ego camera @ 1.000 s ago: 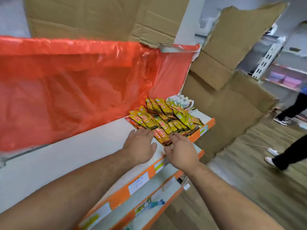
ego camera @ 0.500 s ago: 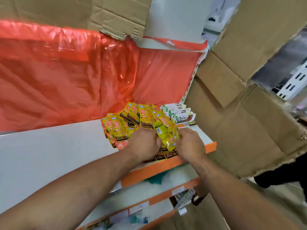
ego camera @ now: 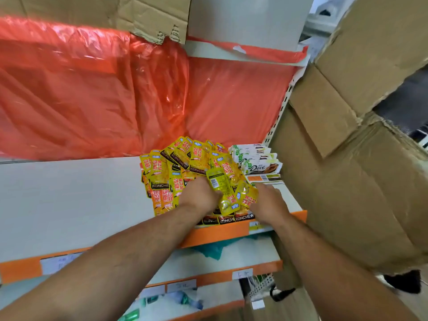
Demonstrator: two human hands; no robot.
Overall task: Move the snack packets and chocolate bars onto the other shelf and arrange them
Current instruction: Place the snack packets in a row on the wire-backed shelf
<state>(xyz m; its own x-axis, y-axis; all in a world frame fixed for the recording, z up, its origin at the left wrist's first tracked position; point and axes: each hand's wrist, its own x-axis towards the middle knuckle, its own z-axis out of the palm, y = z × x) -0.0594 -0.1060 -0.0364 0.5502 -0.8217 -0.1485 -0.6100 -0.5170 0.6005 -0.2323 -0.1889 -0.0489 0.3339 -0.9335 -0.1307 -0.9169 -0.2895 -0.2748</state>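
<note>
Our left hand [ego camera: 200, 195] grip clamps the packets [ego camera: 183, 163] — right hand [ego camera: 269, 201] grip we cannot tell; bars [ego camera: 257, 168] just beyond it.

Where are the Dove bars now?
In the head view, the Dove chocolate bars sit at the right end of the white shelf, right of the yellow snack packets, beyond the right hand.

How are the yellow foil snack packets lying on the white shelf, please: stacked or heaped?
Heaped: the yellow foil snack packets overlap at mixed angles, and one shows its back.
</note>
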